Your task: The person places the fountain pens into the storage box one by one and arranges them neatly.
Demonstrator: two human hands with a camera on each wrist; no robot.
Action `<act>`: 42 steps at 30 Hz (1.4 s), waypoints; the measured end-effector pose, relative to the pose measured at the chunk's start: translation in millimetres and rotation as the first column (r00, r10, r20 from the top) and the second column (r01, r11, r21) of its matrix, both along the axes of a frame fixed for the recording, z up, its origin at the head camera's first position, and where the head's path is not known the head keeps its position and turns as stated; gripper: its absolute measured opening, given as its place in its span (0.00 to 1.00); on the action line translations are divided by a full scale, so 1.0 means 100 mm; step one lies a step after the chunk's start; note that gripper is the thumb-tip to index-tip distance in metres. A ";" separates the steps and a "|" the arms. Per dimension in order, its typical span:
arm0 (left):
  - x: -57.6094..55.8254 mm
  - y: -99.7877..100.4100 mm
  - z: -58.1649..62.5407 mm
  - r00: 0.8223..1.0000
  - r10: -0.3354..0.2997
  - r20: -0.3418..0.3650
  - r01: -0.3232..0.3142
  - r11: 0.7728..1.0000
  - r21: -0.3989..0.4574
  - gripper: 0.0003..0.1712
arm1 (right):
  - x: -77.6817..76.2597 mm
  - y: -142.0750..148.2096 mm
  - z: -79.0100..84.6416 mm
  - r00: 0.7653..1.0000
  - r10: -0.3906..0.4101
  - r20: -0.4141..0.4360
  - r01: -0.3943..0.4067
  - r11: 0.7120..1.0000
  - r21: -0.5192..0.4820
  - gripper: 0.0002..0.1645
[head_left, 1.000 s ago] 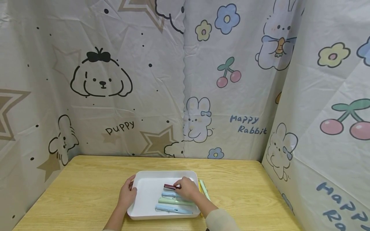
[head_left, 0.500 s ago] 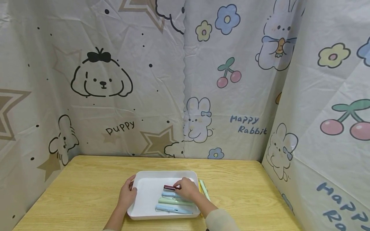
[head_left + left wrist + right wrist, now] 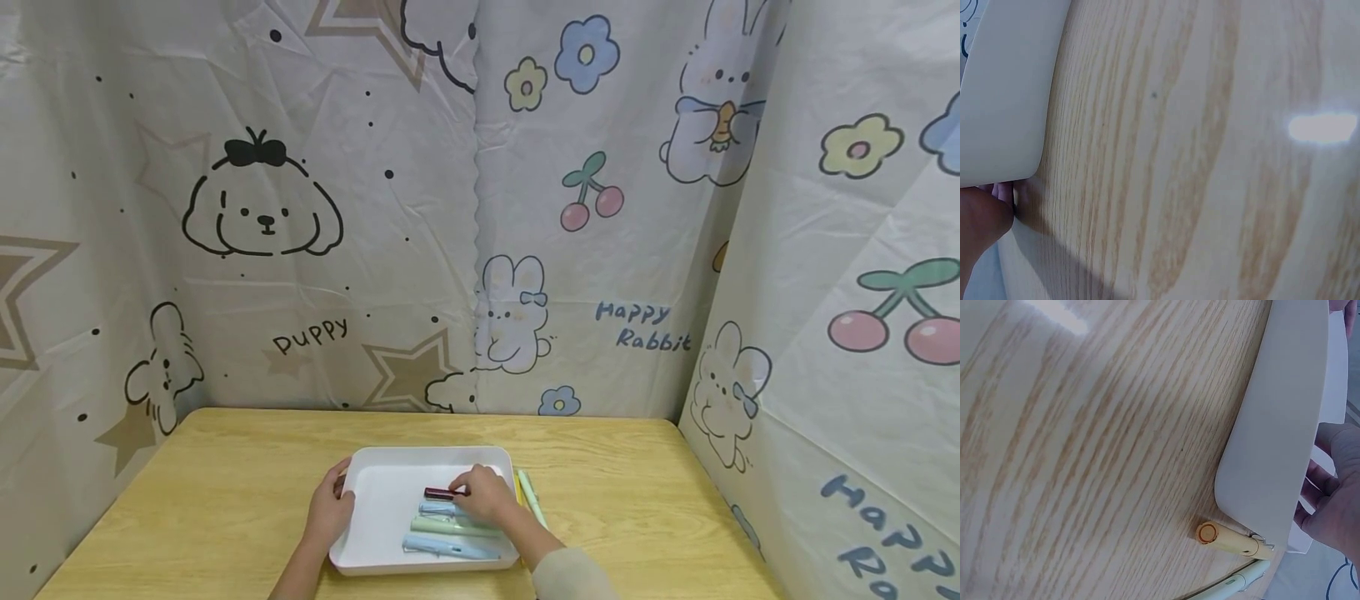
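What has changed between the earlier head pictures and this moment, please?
The right hand still holds the dark red pen and has brought it slightly closer to the blue pen beside it. The left hand stays at the white tray; the tray and green pen look unmoved.

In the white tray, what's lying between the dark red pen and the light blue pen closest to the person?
Two pens: another light blue pen, partly hidden by the right hand, then a light green pen. The head view shows this.

Right hand (image 3: 483,497) covers one end of the maroon pen (image 3: 438,494), and the left wrist view crops the tray (image 3: 1007,94)!
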State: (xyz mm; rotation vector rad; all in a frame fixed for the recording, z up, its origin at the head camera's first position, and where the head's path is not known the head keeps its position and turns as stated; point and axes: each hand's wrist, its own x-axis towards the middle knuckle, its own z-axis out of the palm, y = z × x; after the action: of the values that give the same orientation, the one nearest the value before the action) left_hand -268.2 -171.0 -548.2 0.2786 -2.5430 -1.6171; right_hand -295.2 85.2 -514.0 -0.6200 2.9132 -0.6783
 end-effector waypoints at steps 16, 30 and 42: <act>-0.01 0.02 0.00 1.000 -0.007 -0.010 0.007 1.000 -0.005 0.32 | 0.00 0.01 0.01 0.999 -0.032 -0.001 0.032 0.999 -0.013 0.10; 0.00 0.03 -0.01 1.000 0.001 -0.001 -0.001 1.000 -0.008 0.33 | -0.03 0.00 0.03 0.996 -0.074 0.053 0.076 0.997 -0.031 0.11; -0.01 0.02 -0.02 1.000 0.002 0.014 -0.002 1.000 -0.008 0.33 | -0.03 0.03 0.14 0.999 -0.026 -0.028 0.025 0.999 -0.029 0.15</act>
State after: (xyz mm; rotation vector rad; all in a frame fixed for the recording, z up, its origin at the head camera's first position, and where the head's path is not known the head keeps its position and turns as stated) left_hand -269.5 -169.4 -550.5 0.2926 -2.5583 -1.6093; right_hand -298.6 88.4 -500.2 -0.6015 2.9476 -0.7215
